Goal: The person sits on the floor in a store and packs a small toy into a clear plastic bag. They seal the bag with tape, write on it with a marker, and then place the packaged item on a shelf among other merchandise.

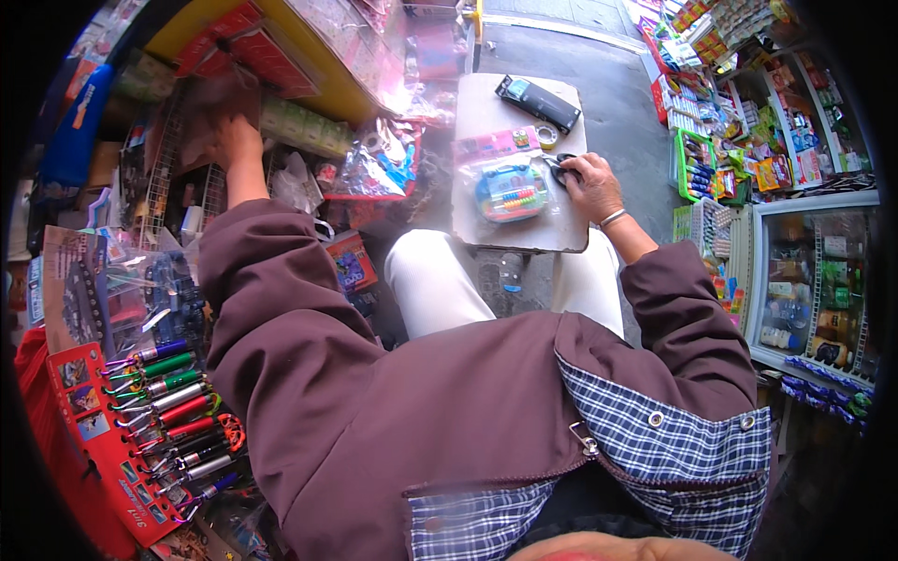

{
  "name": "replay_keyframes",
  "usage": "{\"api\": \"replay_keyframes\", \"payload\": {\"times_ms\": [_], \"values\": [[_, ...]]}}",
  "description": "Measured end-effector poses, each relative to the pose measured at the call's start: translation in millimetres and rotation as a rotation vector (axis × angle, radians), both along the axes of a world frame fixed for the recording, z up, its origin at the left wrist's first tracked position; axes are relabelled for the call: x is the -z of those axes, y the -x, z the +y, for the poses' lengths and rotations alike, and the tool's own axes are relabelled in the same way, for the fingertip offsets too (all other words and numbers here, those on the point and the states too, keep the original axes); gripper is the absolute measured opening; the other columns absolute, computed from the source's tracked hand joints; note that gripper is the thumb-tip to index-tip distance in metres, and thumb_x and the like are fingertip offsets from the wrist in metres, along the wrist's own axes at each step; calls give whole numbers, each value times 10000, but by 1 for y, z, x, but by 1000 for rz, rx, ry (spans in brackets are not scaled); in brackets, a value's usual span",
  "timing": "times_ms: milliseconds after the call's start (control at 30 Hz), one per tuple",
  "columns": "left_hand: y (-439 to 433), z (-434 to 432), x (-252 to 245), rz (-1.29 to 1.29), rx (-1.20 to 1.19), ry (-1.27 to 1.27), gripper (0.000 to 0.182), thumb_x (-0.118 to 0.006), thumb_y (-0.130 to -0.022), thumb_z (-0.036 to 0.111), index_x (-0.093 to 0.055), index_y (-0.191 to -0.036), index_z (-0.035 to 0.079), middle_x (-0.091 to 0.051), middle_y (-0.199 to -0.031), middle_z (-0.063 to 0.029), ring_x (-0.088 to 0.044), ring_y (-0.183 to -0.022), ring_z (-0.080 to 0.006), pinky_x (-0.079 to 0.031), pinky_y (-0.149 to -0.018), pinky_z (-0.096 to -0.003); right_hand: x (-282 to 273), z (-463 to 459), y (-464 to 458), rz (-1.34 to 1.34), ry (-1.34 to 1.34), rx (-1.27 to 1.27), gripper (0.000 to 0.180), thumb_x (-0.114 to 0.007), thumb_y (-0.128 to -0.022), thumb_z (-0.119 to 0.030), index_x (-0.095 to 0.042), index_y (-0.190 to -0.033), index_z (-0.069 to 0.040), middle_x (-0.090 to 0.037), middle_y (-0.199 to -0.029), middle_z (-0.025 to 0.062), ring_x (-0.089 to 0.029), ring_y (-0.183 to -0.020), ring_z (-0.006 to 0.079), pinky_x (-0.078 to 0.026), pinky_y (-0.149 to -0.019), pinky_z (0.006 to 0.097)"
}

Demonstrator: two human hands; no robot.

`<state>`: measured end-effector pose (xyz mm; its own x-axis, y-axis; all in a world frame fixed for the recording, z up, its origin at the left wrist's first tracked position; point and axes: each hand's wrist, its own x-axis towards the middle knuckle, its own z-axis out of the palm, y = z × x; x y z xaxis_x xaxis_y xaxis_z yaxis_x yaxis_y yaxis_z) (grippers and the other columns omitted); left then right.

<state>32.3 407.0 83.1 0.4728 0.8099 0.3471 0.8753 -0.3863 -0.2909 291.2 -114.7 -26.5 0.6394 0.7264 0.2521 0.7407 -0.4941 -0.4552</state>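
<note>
My right hand [596,184] grips the black handles of a pair of scissors [560,168] at the right edge of a pale small table [484,235]. The scissors' blades point left, over a clear plastic package holding a blue toy with coloured beads [512,193]. This package has a pink header card [491,145]. Beyond it sit a roll of tape [547,135] and a long black box [539,104]. My left hand [238,144] reaches among the goods at the far left, against a brownish sheet or bag [200,123]; its fingertips are partly hidden, so its hold is unclear.
Wire racks [163,165] and a red-rimmed tray of packets [372,161] surround the left arm. Nearer lies a red card of small torches with carabiners [105,442]. A glass-door fridge [814,280] and snack shelves [779,119] line the right side.
</note>
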Motion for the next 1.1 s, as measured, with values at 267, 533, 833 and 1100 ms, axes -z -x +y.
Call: {"api": "replay_keyframes", "payload": {"times_ms": [267,533,833,1100], "values": [[7,-11,-19,-109,-7,-101,263,-490,-888,231,-652,-1091,191,-635,-1123,-64,-581,-1107,-259,-364,-963,-581,1,6,-9,-83,-141,-12,161,-617,-815,-79,-650,-971,-60,-624,-1027,128,-577,-1007,323,-456,-897,399],[2,-29,-15,-393,76,-327,176,-561,-831,144,-662,-974,163,-642,-1003,-93,-600,-1000,-280,-409,-867,-500,-27,2,28,-147,-219,-160,365,-703,-752,-99,-621,-1108,-88,-577,-1180,128,-541,-1106,309,-435,-929,407],[-63,-238,25,-1236,800,407,185,-625,-847,-16,-610,-1030,8,-612,-932,-110,-606,-857,-241,-484,-788,-336,-7,21,61,-6,-229,-331,365,-762,-698,-166,-622,-1030,-104,-586,-1089,127,-588,-999,332,-502,-828,407],[-35,-394,62,-967,1083,691,197,-666,-745,-5,-655,-922,82,-627,-875,-82,-594,-863,-283,-436,-789,-385,1,48,52,-45,-252,-227,325,-757,-714,-203,-647,-1013,-142,-590,-1087,107,-588,-1029,298,-503,-860,389]]}}
